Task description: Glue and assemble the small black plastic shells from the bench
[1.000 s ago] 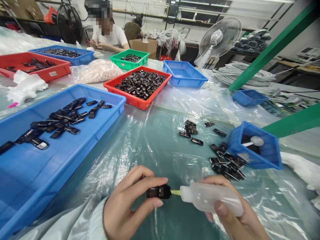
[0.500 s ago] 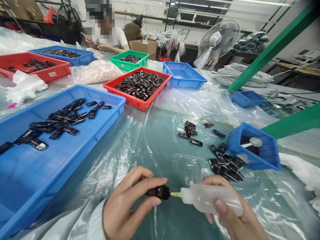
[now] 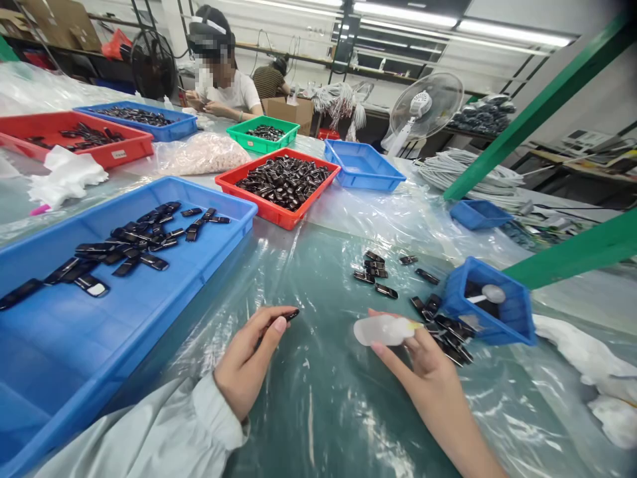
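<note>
Between thumb and fingers, my left hand (image 3: 249,358) pinches a small glossy black plastic piece (image 3: 292,315), now seen edge-on. My right hand (image 3: 430,372) is closed on a translucent white squeeze bottle (image 3: 377,330). The bottle lies level, its base toward my left hand and its yellow nozzle (image 3: 414,325) pointing right among the fingers. Just beyond the right hand, several black pieces (image 3: 452,332) lie in a heap on the plastic-covered table (image 3: 318,411). A smaller group of black pieces (image 3: 374,265) lies farther off.
A large blue tray (image 3: 199,285) with black pieces stands at left. Behind it, a red tray (image 3: 283,218) is heaped with similar parts. A small blue bin (image 3: 490,325) holding a white spoon-like tool stands right, near a green post (image 3: 572,249). A co-worker (image 3: 233,93) sits opposite.
The bottle has swung round, so its nozzle now points right, away from the black piece. Both hands have moved apart and farther up in view; the left has tilted its piece edge-on.
</note>
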The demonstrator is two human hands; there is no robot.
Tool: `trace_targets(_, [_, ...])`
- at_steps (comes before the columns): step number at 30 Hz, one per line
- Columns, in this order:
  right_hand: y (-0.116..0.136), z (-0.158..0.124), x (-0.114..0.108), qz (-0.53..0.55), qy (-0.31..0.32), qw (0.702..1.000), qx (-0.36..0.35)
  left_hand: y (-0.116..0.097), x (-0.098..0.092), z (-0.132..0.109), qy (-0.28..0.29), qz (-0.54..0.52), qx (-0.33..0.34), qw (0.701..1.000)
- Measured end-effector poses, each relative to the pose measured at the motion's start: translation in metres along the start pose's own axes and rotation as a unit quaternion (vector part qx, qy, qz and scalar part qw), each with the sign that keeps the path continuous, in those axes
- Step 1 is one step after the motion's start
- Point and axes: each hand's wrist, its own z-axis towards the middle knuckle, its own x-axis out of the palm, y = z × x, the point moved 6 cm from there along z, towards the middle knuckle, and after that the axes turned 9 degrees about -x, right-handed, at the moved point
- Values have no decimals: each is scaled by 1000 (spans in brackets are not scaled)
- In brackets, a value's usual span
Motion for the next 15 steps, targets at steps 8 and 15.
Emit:
trace_targets(8, [30, -33, 18, -133, -55, 985, -100, -11, 4, -8, 16, 14, 72, 997])
trace_targets(15, [40, -28, 85, -86, 128, 978, -138, -23, 9, -23, 34, 25, 163, 986])
